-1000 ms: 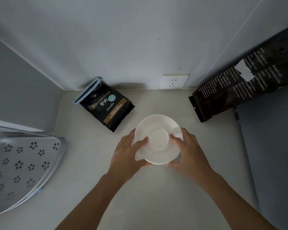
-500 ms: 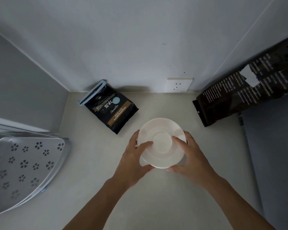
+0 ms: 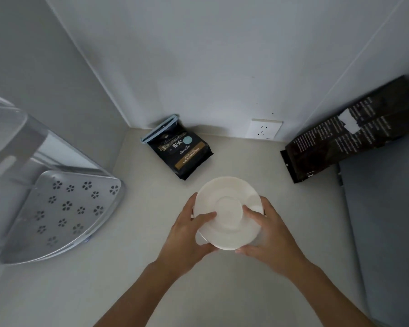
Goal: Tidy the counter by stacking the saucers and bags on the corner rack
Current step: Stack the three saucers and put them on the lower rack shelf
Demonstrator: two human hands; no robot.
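Observation:
A white saucer (image 3: 227, 208) is held above the counter between both hands, and the rim of a second white saucer (image 3: 200, 239) peeks out beneath it. My left hand (image 3: 189, 232) grips the left rim with the thumb on top. My right hand (image 3: 267, 234) grips the right rim the same way. A small black coffee bag (image 3: 180, 152) with a blue clip lies flat near the back wall. A larger black bag (image 3: 340, 142) leans at the right. The silver perforated corner rack (image 3: 64, 208) stands at the left, its lower shelf bare.
The beige counter (image 3: 151, 279) runs into a corner with white walls. A white wall socket (image 3: 263, 129) sits low on the back wall. A grey panel (image 3: 387, 220) borders the counter on the right. An upper rack shelf (image 3: 5, 128) juts out at far left.
The view has shifted left, so the rack shows more and everything sits further right. Both hands keep their hold on the saucers, which look slightly raised and closer.

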